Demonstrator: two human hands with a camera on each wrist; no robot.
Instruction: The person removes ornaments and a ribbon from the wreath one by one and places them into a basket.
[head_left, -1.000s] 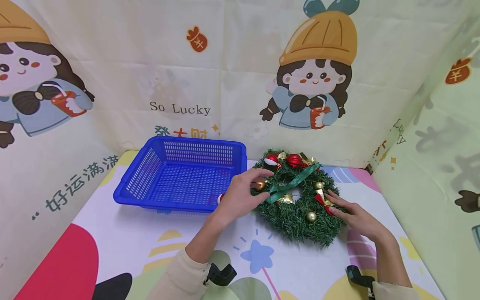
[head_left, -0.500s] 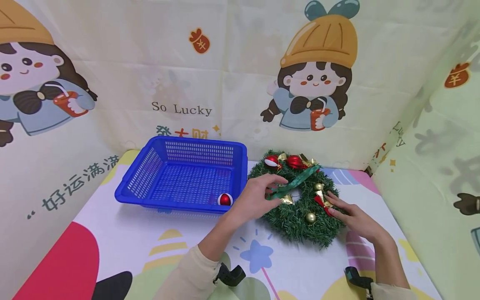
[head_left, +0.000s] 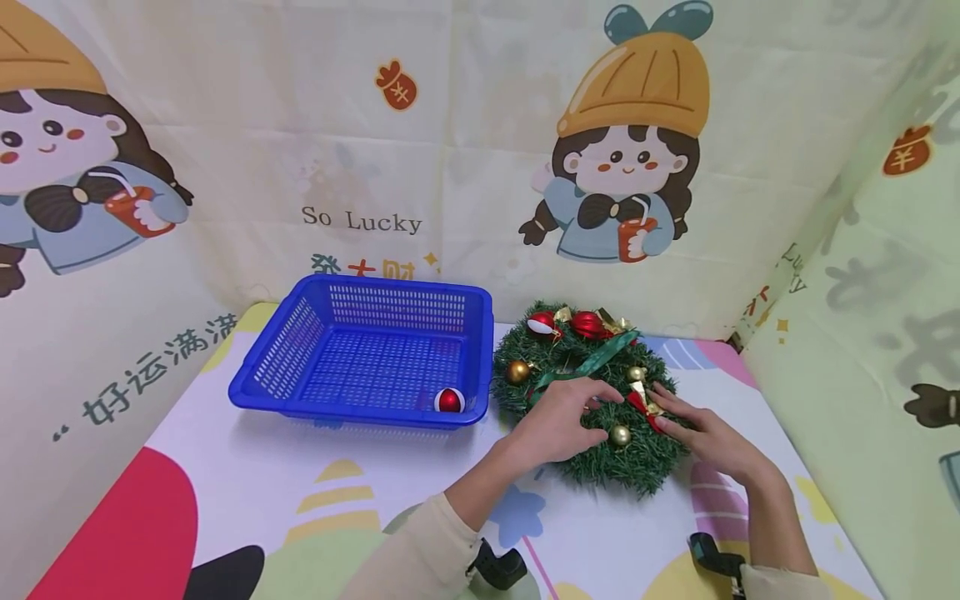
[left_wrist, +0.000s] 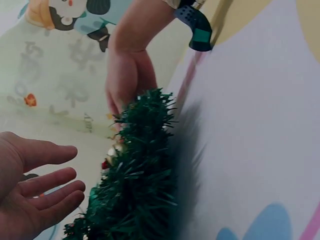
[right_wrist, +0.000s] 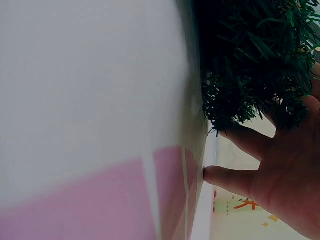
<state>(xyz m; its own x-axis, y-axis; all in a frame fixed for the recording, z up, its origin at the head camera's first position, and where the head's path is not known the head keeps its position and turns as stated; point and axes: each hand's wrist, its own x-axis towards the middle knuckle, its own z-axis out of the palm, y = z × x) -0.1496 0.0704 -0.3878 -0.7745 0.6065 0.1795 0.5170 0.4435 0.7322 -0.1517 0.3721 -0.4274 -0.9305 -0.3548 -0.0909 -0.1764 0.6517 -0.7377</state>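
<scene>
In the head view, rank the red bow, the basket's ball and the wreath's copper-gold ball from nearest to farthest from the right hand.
1. Red bow: just left of the right hand, on the right side of the wreath.
2. Copper-gold ball: on the wreath's left side.
3. Red-and-white ball: farther left, in the near right corner of the basket.

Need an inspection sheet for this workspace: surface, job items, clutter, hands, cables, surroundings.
Surface: table with colourful printed cover.
Job's things: wreath on the table, trimmed with gold balls and a green ribbon; blue basket to its left, red-and-white ball inside at the near right corner.
Clutter: nothing seen.
Hands: left hand over the wreath, gripping nothing; right hand rests on its right side.
Cables: nothing seen.
Surroundings: cartoon-print backdrop, lightly creased.
</scene>
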